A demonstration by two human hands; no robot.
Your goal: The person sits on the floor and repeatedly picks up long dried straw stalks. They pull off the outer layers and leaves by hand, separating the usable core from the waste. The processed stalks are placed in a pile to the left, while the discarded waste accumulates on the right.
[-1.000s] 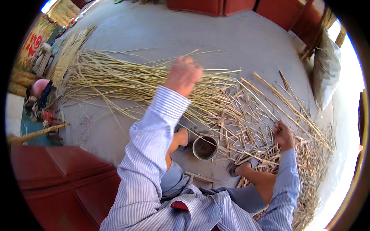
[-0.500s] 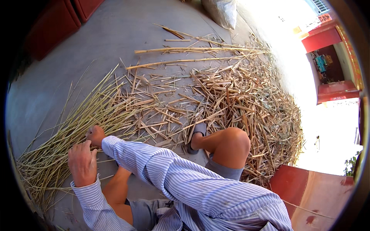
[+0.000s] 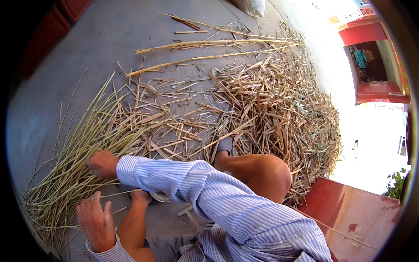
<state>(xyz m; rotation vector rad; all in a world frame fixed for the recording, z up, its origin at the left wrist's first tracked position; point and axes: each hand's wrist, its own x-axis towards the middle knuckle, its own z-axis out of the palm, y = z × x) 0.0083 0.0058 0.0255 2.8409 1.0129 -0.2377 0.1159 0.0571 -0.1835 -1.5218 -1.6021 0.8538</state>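
Observation:
A bundle of thin green-yellow stalks (image 3: 65,183) lies spread on the floor at the left. My right hand (image 3: 102,164) reaches across to the left and is closed over stalks at the bundle's near side, its fingertips partly hidden. Nearer to me, my left hand (image 3: 96,225) is raised beside the bundle with its thumb apart from the fingers, holding nothing. To the right of the bundle, short dry stalk pieces (image 3: 183,135) lie scattered on the floor.
A large heap of broken dry stalks (image 3: 279,113) fills the right, past my bent knee (image 3: 273,174). Several long stalks (image 3: 196,57) lie across the floor beyond. A pale sack (image 3: 251,6) stands at the far edge, dark red furniture (image 3: 46,39) at the far left.
My two hands have moved apart. The right has shifted a little left over the bundle, and the left has come down nearer to me. The whole view has tilted slightly.

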